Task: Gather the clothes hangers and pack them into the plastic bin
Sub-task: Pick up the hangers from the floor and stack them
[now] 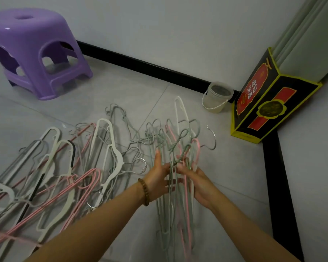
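Note:
A bundle of thin grey and pink wire hangers (170,214) stands between my hands near the middle of the floor, hooks pointing away from me. My left hand (158,178), with a bead bracelet on its wrist, presses the bundle from the left with fingers stretched. My right hand (199,183) grips the bundle from the right. A loose pile of white, pink and grey hangers (64,176) is spread on the floor to the left. A clear plastic sheet or wall (46,118) partly covers that pile; I cannot tell whether it is the bin.
A purple plastic stool (36,52) stands at the back left. A small clear bucket with a handle (218,97) sits by the black baseboard (140,63). A black, red and yellow box (269,99) leans in the corner at right.

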Available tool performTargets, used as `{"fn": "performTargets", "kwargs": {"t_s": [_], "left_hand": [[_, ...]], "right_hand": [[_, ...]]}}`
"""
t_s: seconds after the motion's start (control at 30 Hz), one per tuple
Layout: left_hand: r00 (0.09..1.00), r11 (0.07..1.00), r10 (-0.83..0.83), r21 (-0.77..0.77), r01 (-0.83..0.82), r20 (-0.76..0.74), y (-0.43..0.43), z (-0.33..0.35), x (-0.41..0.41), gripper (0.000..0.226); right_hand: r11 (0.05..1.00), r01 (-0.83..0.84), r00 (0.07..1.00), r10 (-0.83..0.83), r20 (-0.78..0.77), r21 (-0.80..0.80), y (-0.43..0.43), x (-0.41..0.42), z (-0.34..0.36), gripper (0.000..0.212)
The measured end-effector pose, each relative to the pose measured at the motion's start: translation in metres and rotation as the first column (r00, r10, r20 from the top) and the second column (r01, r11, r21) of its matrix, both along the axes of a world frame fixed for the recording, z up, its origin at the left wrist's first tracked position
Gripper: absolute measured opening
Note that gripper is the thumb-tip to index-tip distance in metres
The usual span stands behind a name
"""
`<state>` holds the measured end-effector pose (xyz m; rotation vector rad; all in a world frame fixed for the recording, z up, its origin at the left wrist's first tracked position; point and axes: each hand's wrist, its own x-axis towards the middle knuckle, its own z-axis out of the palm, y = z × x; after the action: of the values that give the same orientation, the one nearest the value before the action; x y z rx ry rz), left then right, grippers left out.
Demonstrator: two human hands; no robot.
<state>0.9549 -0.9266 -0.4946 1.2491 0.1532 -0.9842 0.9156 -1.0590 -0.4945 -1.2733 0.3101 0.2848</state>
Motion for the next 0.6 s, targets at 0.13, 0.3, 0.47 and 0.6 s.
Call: {"fn": "performTargets", "kwargs": {"t_s": [0.13,0.3,0.47,0.6], "left_hand": [[0.997,0.995,-0.077,0.066,0.078,-0.02,0.001,-0.005,0.001,0.089],[0.978,0.951,-0.119,0.304,0.063,0.17,0.005,0.0,0.015,0.091],[0.96,0.941,0.029,0.318,-0.12,0.277,0.022,-0.002,0.027,0.088],[0.952,0.941,0.032,0.312,-0.132,0.305,0.026,-0.011,0.025,0.08]], "right_hand": [[0.978,-0.056,0.998,0.056,-0.005,-0.203,0.006,-0.003,-0.006,0.028],[0.978,-0.012,0.998,-0.002,-0.067,-0.209,0.019,0.003,-0.008,0.026],[0.96,0.203,0.96,-0.234,-0.153,-0.194,0.023,0.006,-0.013,0.019],[0.946,0.253,0.958,-0.274,-0.086,-0.203,0.003,0.008,0.001,0.026]]}}
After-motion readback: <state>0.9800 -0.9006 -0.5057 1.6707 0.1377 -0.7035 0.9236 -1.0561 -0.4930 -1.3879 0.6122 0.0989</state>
